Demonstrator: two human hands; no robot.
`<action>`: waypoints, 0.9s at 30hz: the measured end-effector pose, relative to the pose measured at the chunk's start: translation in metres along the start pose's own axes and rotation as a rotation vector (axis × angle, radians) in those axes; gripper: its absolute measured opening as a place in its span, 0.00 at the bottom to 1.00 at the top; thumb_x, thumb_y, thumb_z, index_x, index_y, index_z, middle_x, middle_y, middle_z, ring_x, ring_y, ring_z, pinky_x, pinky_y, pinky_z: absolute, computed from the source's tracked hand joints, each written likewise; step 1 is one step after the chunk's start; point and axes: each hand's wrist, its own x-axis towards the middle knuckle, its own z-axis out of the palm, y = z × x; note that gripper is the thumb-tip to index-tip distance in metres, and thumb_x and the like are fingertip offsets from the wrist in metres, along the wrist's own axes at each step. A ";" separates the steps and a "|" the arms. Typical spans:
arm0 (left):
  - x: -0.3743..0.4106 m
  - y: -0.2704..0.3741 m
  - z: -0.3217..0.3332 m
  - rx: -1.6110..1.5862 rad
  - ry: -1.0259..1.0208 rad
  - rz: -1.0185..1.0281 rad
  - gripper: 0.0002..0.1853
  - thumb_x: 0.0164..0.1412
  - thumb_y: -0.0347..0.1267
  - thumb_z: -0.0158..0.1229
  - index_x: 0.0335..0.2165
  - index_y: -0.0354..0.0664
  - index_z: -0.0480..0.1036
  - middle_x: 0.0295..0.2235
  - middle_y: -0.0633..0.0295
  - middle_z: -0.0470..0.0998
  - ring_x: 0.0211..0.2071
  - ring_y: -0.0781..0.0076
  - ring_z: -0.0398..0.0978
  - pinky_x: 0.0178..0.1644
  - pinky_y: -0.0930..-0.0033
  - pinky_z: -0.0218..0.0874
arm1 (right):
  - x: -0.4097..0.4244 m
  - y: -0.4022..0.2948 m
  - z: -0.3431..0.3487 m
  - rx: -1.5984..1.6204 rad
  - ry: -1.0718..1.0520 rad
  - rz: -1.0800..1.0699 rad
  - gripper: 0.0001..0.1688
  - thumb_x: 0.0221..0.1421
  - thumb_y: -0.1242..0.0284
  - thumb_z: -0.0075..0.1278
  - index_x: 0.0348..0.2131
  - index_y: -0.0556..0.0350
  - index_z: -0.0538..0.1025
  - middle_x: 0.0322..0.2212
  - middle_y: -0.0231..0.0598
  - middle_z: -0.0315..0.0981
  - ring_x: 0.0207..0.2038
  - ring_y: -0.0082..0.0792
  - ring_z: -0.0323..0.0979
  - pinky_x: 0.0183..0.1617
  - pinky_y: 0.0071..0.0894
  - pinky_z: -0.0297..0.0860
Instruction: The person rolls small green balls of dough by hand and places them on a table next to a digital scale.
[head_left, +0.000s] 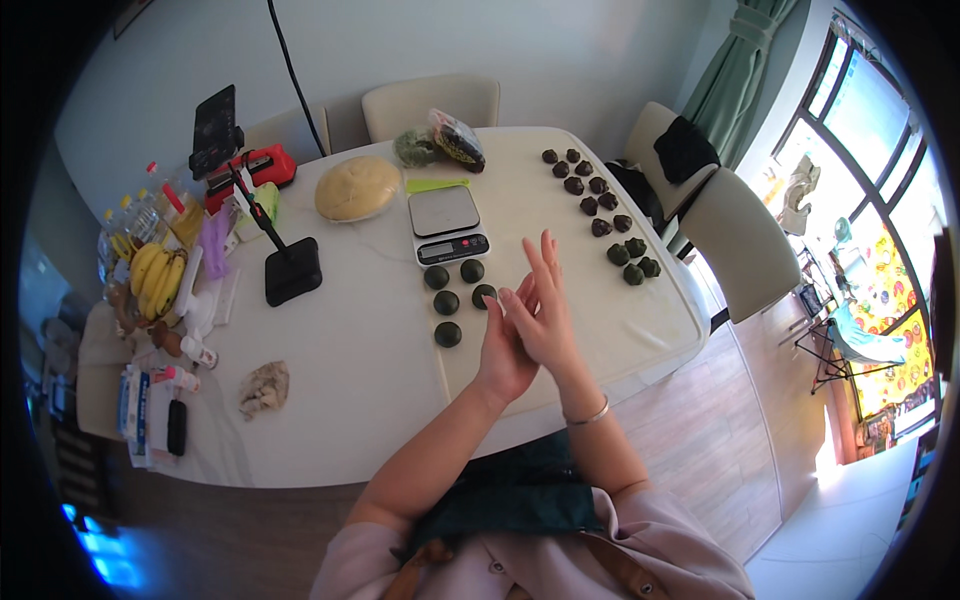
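Note:
My left hand (507, 361) and my right hand (546, 324) are pressed palm to palm above the cream mat (577, 352). Fingers point up and away. The space between the palms is hidden, so whether something sits there cannot be seen. Just left of my hands lie several smooth dark green balls (446, 302), one partly behind my left fingertips. Beyond them stands a digital kitchen scale (444, 210) with a bare metal plate. Several ridged dark purple lumps (574, 185) line the mat's right side, with ridged green lumps (634, 275) nearer me.
A large pale yellow dough mound (358, 187) lies left of the scale, near bagged items (456, 140) and a green scraper (437, 185). A phone stand (292, 271) rises left of centre. A crumpled cloth (264, 390), bananas (159, 279) and bottles (176, 206) occupy the left side.

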 end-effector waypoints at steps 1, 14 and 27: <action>0.001 0.001 0.000 -0.020 -0.003 0.025 0.45 0.64 0.65 0.31 0.68 0.49 0.45 0.68 0.68 0.49 0.68 0.66 0.47 0.69 0.59 0.40 | 0.003 0.004 -0.003 -0.082 -0.032 -0.036 0.22 0.64 0.74 0.42 0.55 0.61 0.71 0.62 0.51 0.59 0.67 0.49 0.52 0.70 0.48 0.42; 0.006 0.006 -0.001 -0.165 0.072 0.156 0.38 0.69 0.59 0.25 0.68 0.51 0.44 0.69 0.64 0.46 0.69 0.66 0.45 0.70 0.62 0.37 | 0.017 -0.004 -0.002 -0.307 -0.391 -0.110 0.24 0.60 0.68 0.44 0.54 0.54 0.70 0.60 0.45 0.62 0.63 0.51 0.57 0.65 0.56 0.51; 0.004 0.015 0.008 -0.171 0.084 0.070 0.34 0.71 0.54 0.26 0.67 0.49 0.47 0.67 0.68 0.52 0.67 0.69 0.50 0.69 0.62 0.40 | 0.022 -0.008 -0.003 -0.364 -0.293 -0.098 0.19 0.53 0.67 0.48 0.43 0.57 0.76 0.55 0.43 0.67 0.64 0.52 0.55 0.60 0.55 0.57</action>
